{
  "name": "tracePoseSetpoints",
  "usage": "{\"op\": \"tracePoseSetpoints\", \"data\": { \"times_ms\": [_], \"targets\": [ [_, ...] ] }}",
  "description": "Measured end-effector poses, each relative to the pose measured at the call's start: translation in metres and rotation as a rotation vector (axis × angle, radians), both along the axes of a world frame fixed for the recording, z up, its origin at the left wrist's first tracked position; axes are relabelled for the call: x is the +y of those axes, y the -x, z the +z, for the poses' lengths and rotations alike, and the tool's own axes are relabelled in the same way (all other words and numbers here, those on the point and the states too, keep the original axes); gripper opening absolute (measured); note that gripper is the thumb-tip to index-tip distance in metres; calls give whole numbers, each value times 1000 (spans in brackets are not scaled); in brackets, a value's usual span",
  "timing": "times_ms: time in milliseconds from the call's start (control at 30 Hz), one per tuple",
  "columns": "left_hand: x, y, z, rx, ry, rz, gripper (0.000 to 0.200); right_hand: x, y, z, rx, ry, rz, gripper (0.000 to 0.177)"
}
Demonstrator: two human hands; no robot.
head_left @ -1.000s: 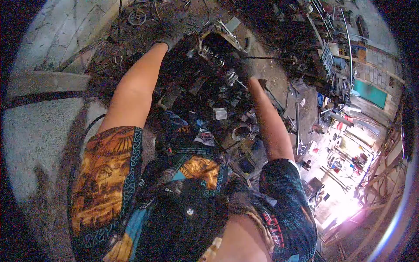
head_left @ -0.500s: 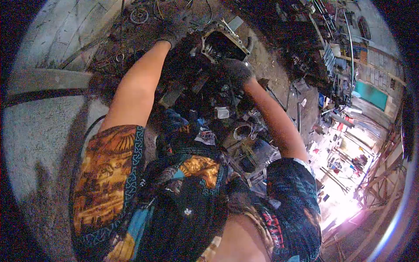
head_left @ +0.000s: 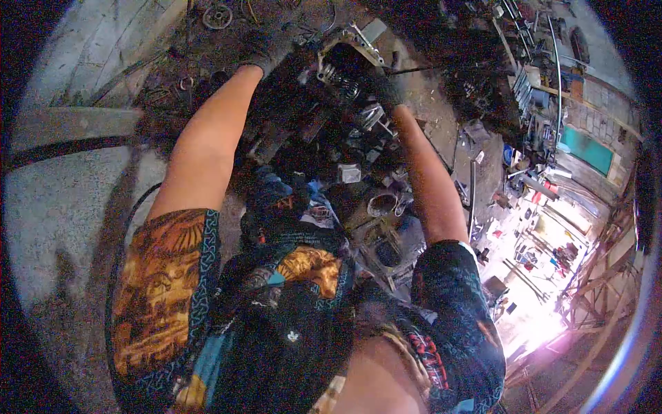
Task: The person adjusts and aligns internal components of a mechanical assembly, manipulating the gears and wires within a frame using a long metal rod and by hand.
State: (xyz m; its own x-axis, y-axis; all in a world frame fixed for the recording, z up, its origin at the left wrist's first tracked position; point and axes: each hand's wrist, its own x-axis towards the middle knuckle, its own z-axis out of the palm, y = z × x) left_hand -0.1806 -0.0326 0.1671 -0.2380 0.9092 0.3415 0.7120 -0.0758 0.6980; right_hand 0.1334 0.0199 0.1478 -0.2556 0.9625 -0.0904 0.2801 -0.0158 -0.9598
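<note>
An open metal housing [head_left: 350, 45] with a pale rim and ribbed or gear-like parts [head_left: 339, 79] inside lies at the top centre. My right hand [head_left: 387, 90], in a dark glove, is at its right edge, beside a thin dark bar [head_left: 414, 70] that extends rightward. Blur and shadow hide whether the fingers hold the bar. My left hand [head_left: 265, 55], also in a dark glove, is left of the housing among dark machinery, its fingers lost in shadow. A wrench-like tool [head_left: 365, 41] lies across the housing's upper rim.
Below the housing are a small clear container [head_left: 349, 173], a round metal ring [head_left: 383, 204] and scattered parts. A wheel-like disc [head_left: 217, 17] lies at the upper left. Long rods and a green panel [head_left: 586, 150] are on the right. A concrete surface [head_left: 62, 221] runs along the left.
My right hand has moved up and slightly right along the housing's edge, and the ribbed parts inside show more. The thin dark bar now shows beside it. My left hand has shifted slightly left.
</note>
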Motion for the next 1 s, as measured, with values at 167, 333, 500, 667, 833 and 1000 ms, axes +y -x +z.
{"op": "tracePoseSetpoints", "data": {
  "times_ms": [167, 333, 500, 667, 833, 1000],
  "targets": [
    [4, 5, -8, -103, -8, -99, 44, -43, 10, 64, -703, -265, 30, 52],
    [-8, 13, 8, 79, 248, 21, 45, -65, -11, 72, -533, -498, 209, 47],
    [12, 22, -33, 538, 106, 7, 47, -132, -56, 100, -616, -717, 194, 31],
    [31, 19, -41, 819, -206, -64, 49, -205, -128, 98, -547, -378, -144, 22],
    [28, 42, -29, 744, -178, -137, 51, -307, -194, 69, -393, -307, -388, 22],
    [16, 49, -5, 684, -89, -159, 53, -419, -260, -26, -735, -236, -723, 26]
  ]
}}
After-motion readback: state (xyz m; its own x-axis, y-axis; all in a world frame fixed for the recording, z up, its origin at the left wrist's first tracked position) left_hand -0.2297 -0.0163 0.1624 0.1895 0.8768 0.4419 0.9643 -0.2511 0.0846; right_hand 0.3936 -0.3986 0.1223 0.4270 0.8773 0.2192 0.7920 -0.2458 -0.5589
